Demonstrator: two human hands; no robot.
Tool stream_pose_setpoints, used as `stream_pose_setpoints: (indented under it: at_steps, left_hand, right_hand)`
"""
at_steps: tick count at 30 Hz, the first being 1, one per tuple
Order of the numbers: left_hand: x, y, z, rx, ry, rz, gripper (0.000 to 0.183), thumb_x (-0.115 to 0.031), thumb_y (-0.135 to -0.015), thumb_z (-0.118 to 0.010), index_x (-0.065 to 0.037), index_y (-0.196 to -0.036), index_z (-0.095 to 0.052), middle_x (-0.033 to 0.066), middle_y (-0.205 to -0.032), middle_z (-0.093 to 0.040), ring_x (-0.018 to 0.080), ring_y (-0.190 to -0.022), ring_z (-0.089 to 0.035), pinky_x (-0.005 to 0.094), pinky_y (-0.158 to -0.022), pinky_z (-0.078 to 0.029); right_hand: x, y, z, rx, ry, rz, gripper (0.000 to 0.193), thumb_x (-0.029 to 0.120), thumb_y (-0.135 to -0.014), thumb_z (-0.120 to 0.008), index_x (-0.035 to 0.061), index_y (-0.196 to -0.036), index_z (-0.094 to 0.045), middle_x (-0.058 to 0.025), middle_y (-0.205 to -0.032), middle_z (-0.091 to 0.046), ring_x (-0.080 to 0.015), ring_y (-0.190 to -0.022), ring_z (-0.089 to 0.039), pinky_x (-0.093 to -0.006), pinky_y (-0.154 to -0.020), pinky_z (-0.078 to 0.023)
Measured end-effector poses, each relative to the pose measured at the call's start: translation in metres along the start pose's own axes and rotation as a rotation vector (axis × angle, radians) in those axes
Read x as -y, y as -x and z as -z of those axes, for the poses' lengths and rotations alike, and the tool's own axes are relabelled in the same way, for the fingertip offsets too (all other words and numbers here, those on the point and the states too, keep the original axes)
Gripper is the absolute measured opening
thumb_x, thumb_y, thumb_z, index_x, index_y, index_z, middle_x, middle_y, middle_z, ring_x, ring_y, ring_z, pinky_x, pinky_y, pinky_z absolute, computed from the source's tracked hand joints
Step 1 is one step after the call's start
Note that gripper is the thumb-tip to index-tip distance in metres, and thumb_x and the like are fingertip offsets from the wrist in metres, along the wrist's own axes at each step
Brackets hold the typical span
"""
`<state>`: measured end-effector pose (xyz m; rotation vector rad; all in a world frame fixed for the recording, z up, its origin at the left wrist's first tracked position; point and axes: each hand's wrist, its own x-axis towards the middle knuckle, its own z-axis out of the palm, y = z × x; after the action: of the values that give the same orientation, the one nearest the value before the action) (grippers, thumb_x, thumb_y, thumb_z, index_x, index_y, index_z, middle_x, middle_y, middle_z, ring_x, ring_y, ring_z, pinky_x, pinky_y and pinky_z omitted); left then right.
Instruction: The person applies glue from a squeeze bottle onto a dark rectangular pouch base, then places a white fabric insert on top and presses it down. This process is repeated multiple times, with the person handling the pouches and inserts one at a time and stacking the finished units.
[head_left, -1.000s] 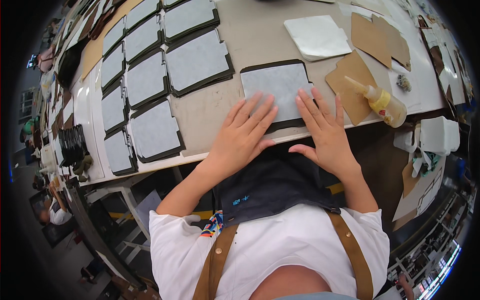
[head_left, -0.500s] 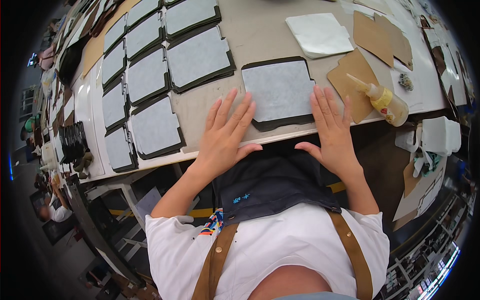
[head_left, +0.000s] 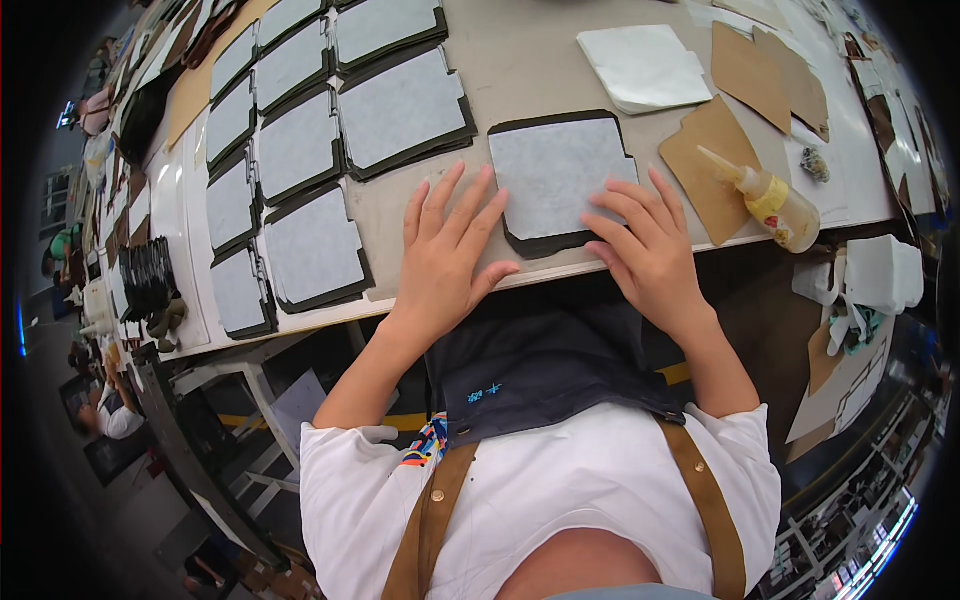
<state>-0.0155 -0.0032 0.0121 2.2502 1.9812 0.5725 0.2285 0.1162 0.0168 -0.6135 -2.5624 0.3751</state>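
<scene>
A grey-faced panel (head_left: 553,170) with dark edges is placed just above the middle of the frame, on the surface (head_left: 515,60). By its left edge, the left hand (head_left: 450,245) is held with fingers apart, nothing grasped. Its lower right part is covered by the bent fingers of the right hand (head_left: 645,245); whether the edge is pinched cannot be told. Similar panels (head_left: 405,115) are stacked at upper left; a squeeze bottle (head_left: 785,212) is seen at right.

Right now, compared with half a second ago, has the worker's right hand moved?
Yes: the right hand has shifted left, away from the bottle, and now reaches over the pale panel.
</scene>
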Motion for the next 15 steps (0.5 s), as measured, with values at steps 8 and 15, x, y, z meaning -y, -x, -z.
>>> stream_pose_setpoints:
  at_steps: [8,15]
  left_hand:
    - [0.009,0.01,0.004,-0.132,0.055,0.063,0.047,-0.036,-0.087,-0.073,-0.014,-0.129,-0.068,0.0072,-0.146,-0.055,0.0335,-0.143,-0.041,0.0537,-0.119,-0.023]
    - [-0.01,0.007,0.001,-0.071,0.071,-0.047,0.035,-0.039,-0.092,-0.066,-0.017,-0.117,-0.075,0.006,-0.141,-0.06,0.0331,-0.138,-0.046,0.0535,-0.118,-0.023]
  right_hand:
    - [0.003,-0.009,-0.006,-0.055,0.136,0.171,0.008,0.008,-0.076,-0.07,0.0073,-0.082,-0.065,-0.0012,-0.1,-0.064,-0.0187,-0.109,-0.062,-0.0536,-0.121,-0.028]
    - [0.0,-0.005,-0.008,-0.023,0.2,0.266,0.016,0.008,-0.076,-0.076,0.0087,-0.09,-0.067,-0.0001,-0.102,-0.068,-0.0186,-0.112,-0.064,-0.0562,-0.121,-0.021]
